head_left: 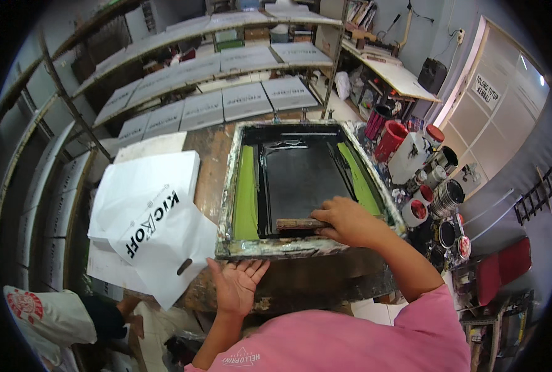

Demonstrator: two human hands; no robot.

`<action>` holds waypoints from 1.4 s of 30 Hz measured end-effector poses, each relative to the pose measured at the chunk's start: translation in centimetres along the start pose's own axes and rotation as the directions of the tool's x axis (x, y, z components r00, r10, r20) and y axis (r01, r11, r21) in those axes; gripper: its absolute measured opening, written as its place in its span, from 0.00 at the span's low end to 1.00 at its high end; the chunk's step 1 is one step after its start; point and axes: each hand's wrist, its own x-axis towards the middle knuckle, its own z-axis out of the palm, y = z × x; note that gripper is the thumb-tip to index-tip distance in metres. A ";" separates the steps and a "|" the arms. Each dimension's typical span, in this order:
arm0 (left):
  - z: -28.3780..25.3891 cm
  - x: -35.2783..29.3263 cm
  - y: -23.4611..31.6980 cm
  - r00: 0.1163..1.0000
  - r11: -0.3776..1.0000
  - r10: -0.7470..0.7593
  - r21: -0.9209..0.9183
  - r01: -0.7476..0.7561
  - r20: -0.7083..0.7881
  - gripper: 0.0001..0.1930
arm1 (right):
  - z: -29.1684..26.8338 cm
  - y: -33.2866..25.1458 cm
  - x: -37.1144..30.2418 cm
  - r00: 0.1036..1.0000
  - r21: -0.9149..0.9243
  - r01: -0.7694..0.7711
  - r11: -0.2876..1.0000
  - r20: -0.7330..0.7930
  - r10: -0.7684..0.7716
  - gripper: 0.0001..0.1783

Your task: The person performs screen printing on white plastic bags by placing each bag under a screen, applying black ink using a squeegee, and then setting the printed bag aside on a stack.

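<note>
The screen frame [313, 247] lies on the tabletop [211, 164], and inside it, toward its near edge, is the wooden squeegee [296, 224]. The right grip [344, 221] is grasping this squeegee from above, over its right part, so the left part of the bar sticks out past the thumb and fingertips, within the frame. The left grip [241, 284] is released, palm up with fingers spread, just at the frame's near edge by its left corner; whether the fingertips touch the underside I cannot tell. Inside the frame, dark ink [307, 177] covers the middle, beyond the squeegee, with a green strip [246, 192] along the left side. Left of the frame rests a stack of white bags [146, 180], the top one skewed toward the frame's near left corner. Right of the frame stand ink-smeared containers, among them a red tub [389, 141]
</note>
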 end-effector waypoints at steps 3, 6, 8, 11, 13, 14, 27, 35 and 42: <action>-5.4 0.9 -2.1 0.988 0.980 -0.127 0.142 0.138 -0.084 0.58 | 5.6 3.7 1.8 0.998 0.157 -0.061 0.986 0.022 0.059 0.24; -8.4 2.1 -4.0 0.975 0.964 -0.167 0.185 0.193 -0.149 0.57 | 10.7 10.0 7.4 0.970 0.093 0.007 0.996 -0.241 0.016 0.22; -9.1 2.5 -4.1 0.975 0.959 -0.171 0.203 0.198 -0.143 0.55 | 11.2 13.6 12.9 0.964 -0.040 -0.004 0.999 -0.266 -0.007 0.21; -9.7 2.9 -4.3 0.958 0.948 -0.188 0.217 0.234 -0.216 0.54 | 12.2 19.0 20.5 0.946 -0.114 -0.002 0.994 -0.323 -0.035 0.22; -9.7 3.0 -4.3 0.961 0.943 -0.179 0.242 0.229 -0.210 0.53 | 12.3 20.4 24.3 0.945 -0.147 -0.014 0.989 -0.326 -0.035 0.22; -9.6 2.8 -4.4 0.962 0.937 -0.183 0.259 0.234 -0.204 0.53 | 12.5 22.0 25.4 0.942 -0.139 -0.016 0.990 -0.334 -0.032 0.21; -8.2 2.7 -4.2 0.954 0.930 -0.140 0.297 0.218 -0.264 0.54 | 16.0 10.6 13.5 0.943 -0.118 -0.078 0.990 -0.332 0.035 0.23; -9.4 2.8 -4.9 0.979 0.960 -0.114 0.233 0.153 -0.170 0.47 | 14.0 -1.8 -0.8 0.986 -0.007 -0.069 0.998 -0.150 0.067 0.25; -9.0 2.7 -5.0 0.990 0.950 -0.078 0.293 0.109 -0.115 0.49 | 10.4 -1.9 1.0 0.987 -0.006 -0.152 0.988 -0.055 0.152 0.21</action>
